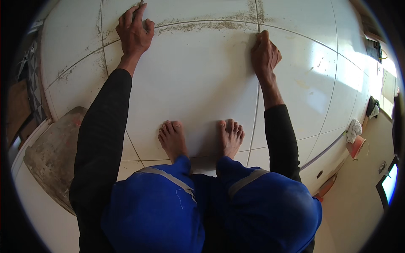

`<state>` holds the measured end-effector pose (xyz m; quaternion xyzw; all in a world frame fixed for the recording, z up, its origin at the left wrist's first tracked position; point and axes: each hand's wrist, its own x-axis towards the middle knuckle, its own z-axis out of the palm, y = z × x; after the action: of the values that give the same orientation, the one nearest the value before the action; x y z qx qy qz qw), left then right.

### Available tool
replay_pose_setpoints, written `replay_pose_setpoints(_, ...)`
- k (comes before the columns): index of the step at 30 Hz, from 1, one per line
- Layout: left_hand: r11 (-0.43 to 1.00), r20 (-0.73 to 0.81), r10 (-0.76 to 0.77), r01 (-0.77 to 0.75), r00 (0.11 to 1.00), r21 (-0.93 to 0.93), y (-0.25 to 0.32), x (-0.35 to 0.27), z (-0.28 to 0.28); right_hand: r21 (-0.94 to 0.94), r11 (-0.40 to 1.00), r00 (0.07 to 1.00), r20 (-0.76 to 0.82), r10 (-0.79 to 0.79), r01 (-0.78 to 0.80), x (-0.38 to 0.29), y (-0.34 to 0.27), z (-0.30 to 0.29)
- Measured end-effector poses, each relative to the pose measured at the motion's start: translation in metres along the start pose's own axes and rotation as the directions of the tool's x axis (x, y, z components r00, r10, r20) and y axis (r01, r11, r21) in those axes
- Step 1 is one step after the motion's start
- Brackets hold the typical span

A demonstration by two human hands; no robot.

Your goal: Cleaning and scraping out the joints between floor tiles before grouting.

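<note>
White floor tiles (193, 72) lie before me, with thin joints between them and brown grit along several. My left hand (134, 31) reaches to the far left over a tile, thumb apart. A small thin dark piece (141, 3) shows between its fingertips; what it is cannot be made out. On the right, my right hand (266, 52) is curled with knuckles up, its fingers down at the joint near a tile corner. Whatever those fingers may hold is hidden under the hand. A band of grit (202, 25) follows the joint between my hands.
My bare feet (172, 137) rest on the tiles. A stained, worn board (58, 155) lies by my left arm. To the right are a red container (356, 147), a white cloth (353, 131), a purple strip (322, 150) and a lit screen (389, 183).
</note>
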<state>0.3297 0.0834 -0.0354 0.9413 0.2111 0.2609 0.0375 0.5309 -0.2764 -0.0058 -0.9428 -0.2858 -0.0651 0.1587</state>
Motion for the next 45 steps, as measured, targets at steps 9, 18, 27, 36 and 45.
replay_pose_setpoints(9,0.998,0.028,-0.052,0.053,0.998,-0.023,0.005,0.001,-0.008,0.016,0.999,0.999,0.010,0.042,-0.042,0.046,-0.011,0.018)
replay_pose_setpoints(18,0.995,0.093,-0.099,0.101,0.991,-0.025,0.007,0.003,-0.015,0.027,0.999,0.997,0.067,0.044,-0.046,0.116,-0.018,0.039)
replay_pose_setpoints(27,0.991,0.061,-0.129,0.127,0.990,0.034,0.024,0.080,0.027,0.035,0.998,0.986,0.158,0.054,-0.060,0.178,-0.029,0.024)
replay_pose_setpoints(36,0.878,0.005,-0.465,0.460,0.885,0.130,0.069,0.157,0.071,0.112,0.988,0.984,0.153,0.091,-0.108,0.358,-0.005,0.046)
replay_pose_setpoints(45,0.853,0.133,-0.508,0.476,0.851,0.214,0.058,0.168,0.062,-0.062,0.998,0.976,0.216,0.032,-0.019,0.514,-0.057,0.109)
